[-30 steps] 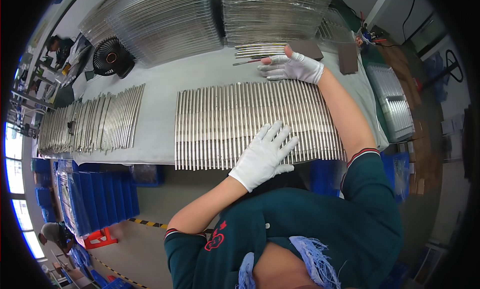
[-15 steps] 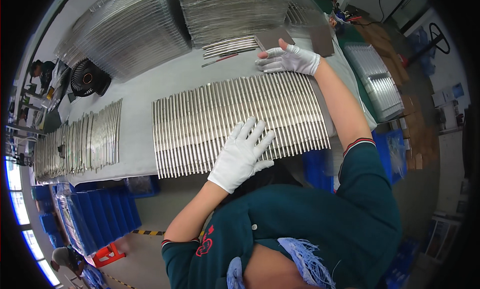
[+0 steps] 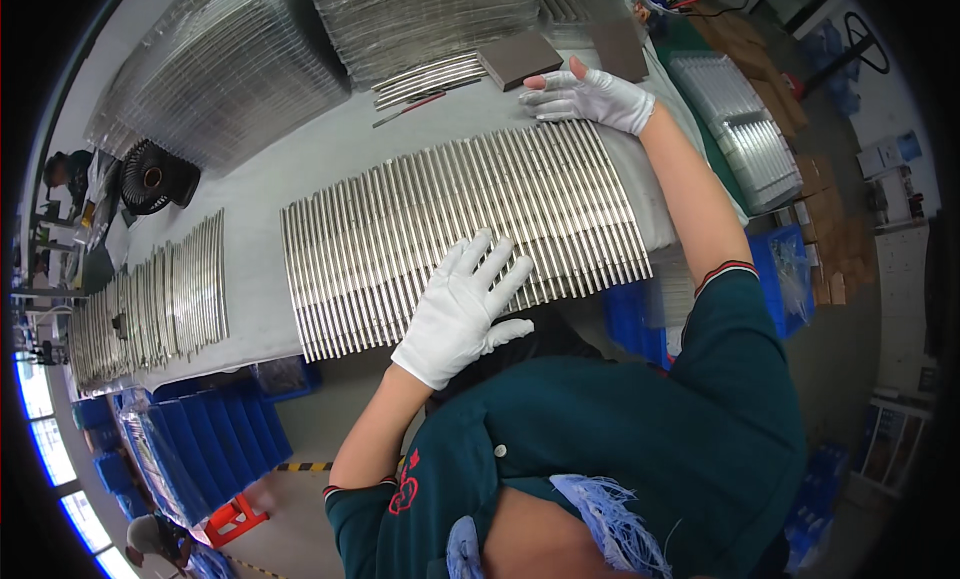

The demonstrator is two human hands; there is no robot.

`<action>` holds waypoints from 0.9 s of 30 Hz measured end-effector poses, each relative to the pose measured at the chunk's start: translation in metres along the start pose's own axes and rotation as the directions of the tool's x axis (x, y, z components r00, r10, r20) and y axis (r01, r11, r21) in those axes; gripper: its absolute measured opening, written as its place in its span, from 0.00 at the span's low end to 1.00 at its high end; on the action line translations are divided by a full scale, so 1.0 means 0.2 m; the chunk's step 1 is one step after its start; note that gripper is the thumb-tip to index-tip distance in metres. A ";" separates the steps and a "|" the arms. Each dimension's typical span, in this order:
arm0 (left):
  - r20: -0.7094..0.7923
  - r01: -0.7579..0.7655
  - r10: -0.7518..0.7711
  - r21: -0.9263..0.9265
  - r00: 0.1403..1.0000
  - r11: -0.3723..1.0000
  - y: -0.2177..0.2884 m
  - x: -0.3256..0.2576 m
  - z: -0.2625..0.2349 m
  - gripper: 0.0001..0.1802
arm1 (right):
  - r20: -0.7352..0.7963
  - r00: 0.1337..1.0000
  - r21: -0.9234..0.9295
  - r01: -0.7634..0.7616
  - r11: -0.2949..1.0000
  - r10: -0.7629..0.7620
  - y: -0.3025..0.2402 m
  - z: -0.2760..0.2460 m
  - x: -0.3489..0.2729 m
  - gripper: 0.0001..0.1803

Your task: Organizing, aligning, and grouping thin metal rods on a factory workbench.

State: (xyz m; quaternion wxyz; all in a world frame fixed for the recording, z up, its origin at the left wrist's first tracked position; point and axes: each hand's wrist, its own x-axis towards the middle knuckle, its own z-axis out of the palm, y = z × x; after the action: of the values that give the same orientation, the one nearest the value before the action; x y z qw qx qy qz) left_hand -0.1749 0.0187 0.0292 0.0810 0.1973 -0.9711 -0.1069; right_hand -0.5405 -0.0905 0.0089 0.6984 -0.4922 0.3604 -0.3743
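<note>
A wide row of slim shiny metal rods (image 3: 440,214) lies side by side across the cloth-covered table in front of me. My left hand (image 3: 455,309), in a white glove, rests with spread fingers on the near part of the row, right of its middle. At the far right end of the row is my right hand (image 3: 590,99), its glove leaving the thumb and a fingertip bare. Its fingers are stretched out along the rods' far ends. Neither hand grips anything. A grey-brown block (image 3: 519,59) lies just beyond the right hand.
Another group of metal rods (image 3: 160,299) lies at the left. Farther back are stacked clear plastic trays (image 3: 240,79), several loose rods (image 3: 428,81), a red-and-grey pen-like tool (image 3: 408,110) and a black fan (image 3: 157,177). Blue bins (image 3: 205,434) stand below the table's left edge.
The view has shifted a little, moving the table's contents left in the picture. My right hand has slid slightly off the far right corner of the row; the left hand stays on the rods.
</note>
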 end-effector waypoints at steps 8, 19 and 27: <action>-0.304 0.565 -0.482 0.324 0.822 0.759 -0.56 -0.47 -0.11 0.44 | 0.002 0.935 -0.869 0.178 0.461 -0.356 0.05 0.35 0.02 0.45; -0.392 0.873 -0.792 0.064 0.468 0.484 -0.55 -0.40 -0.11 0.39 | 0.299 0.946 -0.950 0.282 -0.138 -0.125 0.11 0.61 -0.21 0.41; -0.412 0.860 -0.772 0.061 0.484 0.507 -0.48 -0.31 -0.09 0.40 | 0.272 0.956 -0.959 0.260 -0.115 -0.112 0.08 0.53 -0.28 0.44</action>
State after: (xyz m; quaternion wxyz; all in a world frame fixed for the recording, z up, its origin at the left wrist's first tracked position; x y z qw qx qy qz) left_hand -0.0796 -0.0452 0.0161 0.1555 0.6617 -0.7328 0.0301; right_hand -0.4709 0.0068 0.0290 0.0679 -0.9080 0.4096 -0.0570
